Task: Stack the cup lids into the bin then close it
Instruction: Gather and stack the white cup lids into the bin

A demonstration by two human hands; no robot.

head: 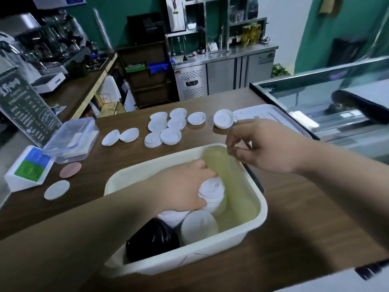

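My left grip (183,184) was down inside the cream bin (231,239), its fingers curled over the top of a stack of white cup lids (212,192) that leaned toward the bin's far right wall. Just nearer to me in the bin sat a second white stack (199,226), and beside it, at the near left corner, a stack of black lids (151,241).

My right grip (265,146) hovered above the bin's far right corner with the fingers loosely bent and nothing in them that I could see.

The bin stood on the brown tabletop (294,218). Beyond it, 10 loose white lids lay flat on the tabletop: a cluster of 6 (166,127), 2 singles (196,118) to their right, and a pair (120,136) to their left. The bin's white cover (259,114) lay past my right grip, next to a glass display case (326,98).

At the left stood a clear lidded container (71,140), with a pink disc (70,170) and a white disc (56,189) lying near it.
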